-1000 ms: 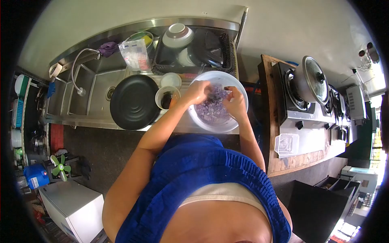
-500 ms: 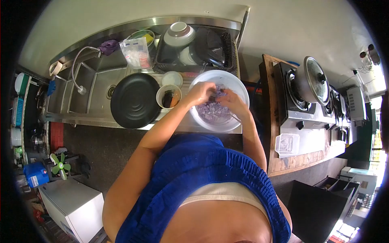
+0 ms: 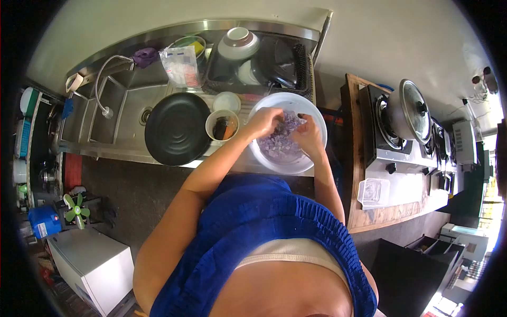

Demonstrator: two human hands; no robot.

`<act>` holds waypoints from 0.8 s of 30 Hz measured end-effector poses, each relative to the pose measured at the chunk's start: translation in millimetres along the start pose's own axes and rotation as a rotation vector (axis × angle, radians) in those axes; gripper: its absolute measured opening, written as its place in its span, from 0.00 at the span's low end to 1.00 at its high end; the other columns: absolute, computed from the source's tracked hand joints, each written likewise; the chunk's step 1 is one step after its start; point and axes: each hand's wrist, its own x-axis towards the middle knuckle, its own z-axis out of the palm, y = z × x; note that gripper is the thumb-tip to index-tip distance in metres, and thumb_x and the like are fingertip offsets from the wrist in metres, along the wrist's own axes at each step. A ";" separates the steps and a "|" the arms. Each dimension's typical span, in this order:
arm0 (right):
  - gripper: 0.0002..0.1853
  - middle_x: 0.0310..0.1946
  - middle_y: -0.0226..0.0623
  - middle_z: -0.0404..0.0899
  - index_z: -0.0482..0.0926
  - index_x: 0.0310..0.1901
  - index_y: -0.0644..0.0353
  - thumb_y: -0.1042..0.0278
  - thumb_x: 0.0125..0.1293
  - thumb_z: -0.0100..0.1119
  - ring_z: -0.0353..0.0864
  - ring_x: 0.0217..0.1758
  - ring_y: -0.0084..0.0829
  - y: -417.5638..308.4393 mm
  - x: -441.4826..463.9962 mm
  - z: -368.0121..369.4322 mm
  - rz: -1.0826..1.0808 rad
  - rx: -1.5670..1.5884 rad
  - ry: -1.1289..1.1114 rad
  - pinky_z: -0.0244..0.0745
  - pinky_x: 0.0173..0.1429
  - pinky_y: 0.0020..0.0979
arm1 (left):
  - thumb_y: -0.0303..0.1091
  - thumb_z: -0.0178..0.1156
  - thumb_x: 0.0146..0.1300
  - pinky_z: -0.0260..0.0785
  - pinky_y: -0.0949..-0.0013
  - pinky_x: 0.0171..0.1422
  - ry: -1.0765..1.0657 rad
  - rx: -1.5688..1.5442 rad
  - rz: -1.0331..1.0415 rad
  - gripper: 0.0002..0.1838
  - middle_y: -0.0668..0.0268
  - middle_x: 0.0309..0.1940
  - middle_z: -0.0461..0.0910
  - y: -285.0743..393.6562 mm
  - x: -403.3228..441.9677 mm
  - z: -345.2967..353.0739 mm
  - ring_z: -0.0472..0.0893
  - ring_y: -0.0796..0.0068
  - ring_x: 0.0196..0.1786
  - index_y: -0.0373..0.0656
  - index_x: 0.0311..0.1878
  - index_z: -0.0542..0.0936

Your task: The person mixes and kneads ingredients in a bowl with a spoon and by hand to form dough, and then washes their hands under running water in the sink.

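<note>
bright daylight from r side, glare far r, fisheye warp, blk corners, soft detail

Purple mixture (image 3: 280, 145) partly hidden.

On the desk (image 3: 119, 152), the sink (image 3: 108, 124), pan (image 3: 178, 129), cup (image 3: 222, 126) and basin (image 3: 315, 112) run left to right, with chopped food (image 3: 279, 145) in the basin. Behind the basin sits the rack (image 3: 228, 86), holding a bowl (image 3: 238, 45); the bag (image 3: 181, 68) lies behind the pan. Farther right, a pot (image 3: 404, 113) sits on the stove (image 3: 374, 150), with the plastic box (image 3: 374, 192) before it.
</note>
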 end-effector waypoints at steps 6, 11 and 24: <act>0.35 0.35 0.44 0.83 0.68 0.62 0.63 0.72 0.49 0.66 0.82 0.35 0.36 1.3 5.9 -4.0 0.031 -0.037 -0.070 0.75 0.41 0.36 | 0.20 0.57 0.50 0.72 0.58 0.49 -0.043 0.006 -0.033 0.11 0.51 0.37 0.83 10.7 1.2 -1.9 0.81 0.49 0.46 0.38 0.39 0.80; 0.31 0.36 0.46 0.83 0.69 0.59 0.60 0.71 0.50 0.63 0.82 0.44 0.43 5.3 -3.5 6.6 0.058 0.068 0.002 0.75 0.49 0.39 | 0.20 0.56 0.52 0.71 0.56 0.50 -0.017 0.016 0.013 0.11 0.51 0.38 0.83 6.5 2.0 -0.2 0.81 0.49 0.45 0.39 0.39 0.80; 0.08 0.32 0.43 0.84 0.77 0.37 0.61 0.74 0.55 0.52 0.80 0.42 0.45 18.6 -44.7 -15.5 -0.117 -0.918 -0.199 0.67 0.52 0.44 | 0.26 0.58 0.65 0.74 0.75 0.30 0.324 -0.609 -0.381 0.11 0.67 0.36 0.79 3.6 -14.2 -50.8 0.79 0.79 0.30 0.41 0.51 0.76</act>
